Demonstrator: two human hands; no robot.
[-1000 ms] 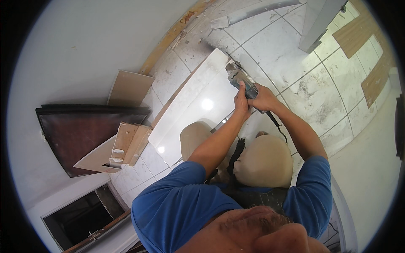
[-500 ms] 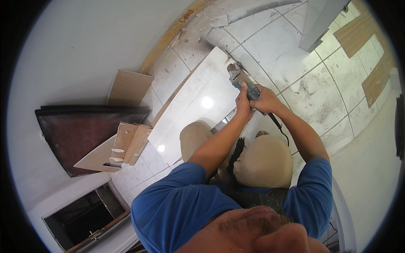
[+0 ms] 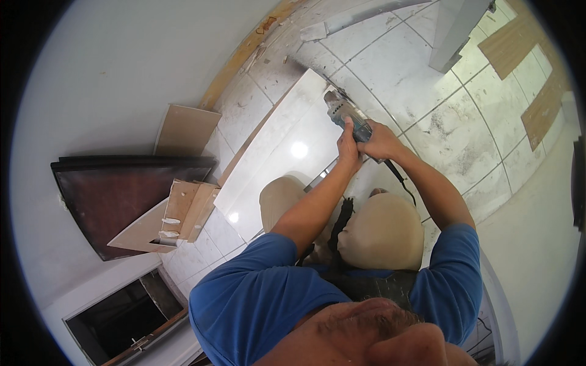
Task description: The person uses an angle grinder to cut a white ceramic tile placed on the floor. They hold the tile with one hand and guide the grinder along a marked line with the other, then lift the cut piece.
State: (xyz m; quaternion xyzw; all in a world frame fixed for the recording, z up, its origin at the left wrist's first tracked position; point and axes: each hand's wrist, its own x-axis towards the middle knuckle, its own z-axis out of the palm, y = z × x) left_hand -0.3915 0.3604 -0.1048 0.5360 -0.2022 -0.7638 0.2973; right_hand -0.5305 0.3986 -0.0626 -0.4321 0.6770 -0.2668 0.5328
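Note:
Both hands are wrapped round a grey-and-teal angle grinder [image 3: 345, 116]: my left hand [image 3: 348, 143] with the thumb up on its body, my right hand [image 3: 378, 139] further back toward the cord end. The grinder's head is on the right edge of a large white glossy tile [image 3: 265, 155] lying in front of my knees, with dark dust at the far end of the cut. Its black cord [image 3: 401, 179] runs down past my right knee. A straight metal piece [image 3: 316, 183] shows under my left forearm.
A dark padded panel [image 3: 122, 201] and beige board offcuts [image 3: 186, 131] lean against the left wall. A grey upright panel [image 3: 452, 36] stands at the upper right, wood-look planks [image 3: 537, 116] lie beyond it, and a long grey strip [image 3: 360, 18] lies at the top.
My hands and the grinder shift very slightly in view, along with the floor and surroundings; the grip stays the same.

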